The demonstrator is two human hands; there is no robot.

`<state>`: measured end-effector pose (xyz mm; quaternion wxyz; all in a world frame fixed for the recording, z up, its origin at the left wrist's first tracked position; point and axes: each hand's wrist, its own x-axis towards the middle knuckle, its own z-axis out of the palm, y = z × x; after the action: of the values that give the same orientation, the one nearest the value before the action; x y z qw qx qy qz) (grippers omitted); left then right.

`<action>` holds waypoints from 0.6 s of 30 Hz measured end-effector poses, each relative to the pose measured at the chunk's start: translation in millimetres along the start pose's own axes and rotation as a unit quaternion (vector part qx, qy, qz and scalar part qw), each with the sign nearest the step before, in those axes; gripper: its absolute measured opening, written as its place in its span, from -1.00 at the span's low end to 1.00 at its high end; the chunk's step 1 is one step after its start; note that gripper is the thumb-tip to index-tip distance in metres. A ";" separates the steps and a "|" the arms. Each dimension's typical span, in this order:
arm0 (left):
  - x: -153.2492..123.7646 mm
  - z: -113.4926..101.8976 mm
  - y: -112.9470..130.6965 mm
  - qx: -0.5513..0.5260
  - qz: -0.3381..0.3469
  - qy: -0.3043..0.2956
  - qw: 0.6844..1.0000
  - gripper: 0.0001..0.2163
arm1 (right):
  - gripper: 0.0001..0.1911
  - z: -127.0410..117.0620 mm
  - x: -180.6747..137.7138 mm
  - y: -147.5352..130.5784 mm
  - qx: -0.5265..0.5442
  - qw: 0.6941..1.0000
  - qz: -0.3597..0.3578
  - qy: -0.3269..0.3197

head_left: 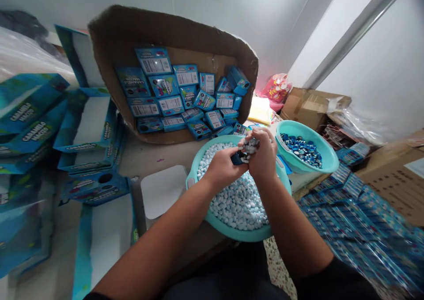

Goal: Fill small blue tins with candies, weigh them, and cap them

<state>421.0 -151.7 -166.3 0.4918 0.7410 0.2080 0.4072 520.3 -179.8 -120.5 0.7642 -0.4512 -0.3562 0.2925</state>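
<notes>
Both of my hands are above a turquoise tub (pixel 232 234) filled with small pale, pebble-like candies (pixel 240 203). My left hand (pixel 223 165) is closed around a small dark blue object (pixel 237 158), mostly hidden by the fingers, so its exact kind is unclear. Cupped beside it, my right hand (pixel 264 156) holds a handful of the pale candies (pixel 251 145). These candies are right against the dark blue object, and the two hands meet there. Just to the right stands a second turquoise tub (pixel 326 163) with many shiny blue pieces (pixel 301 150).
Behind the tub, a tilted cardboard box (pixel 172 24) holds many small blue printed boxes (pixel 165 85). Open blue display boxes (pixel 89 123) are stacked at left, near a white flat lid (pixel 164 191). Rows of blue packs (pixel 361 229) and a brown carton (pixel 394 180) lie at right.
</notes>
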 end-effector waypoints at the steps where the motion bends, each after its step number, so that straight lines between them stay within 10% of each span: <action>1: 0.3 0.1 0.2 -0.006 -0.005 -0.002 1.000 -0.91 | -0.81 0.0 -0.2 0.3 0.001 1.000 -0.003 0.000; 18: -0.9 -0.9 1.7 -0.003 0.003 -0.003 1.000 -0.87 | -0.80 -2.6 -4.9 -0.6 0.034 0.999 -0.001 -0.031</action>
<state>419.6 -152.6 -165.0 0.4931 0.7413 0.2032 0.4075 519.7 -185.1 -122.2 0.7681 -0.4156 -0.3698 0.3172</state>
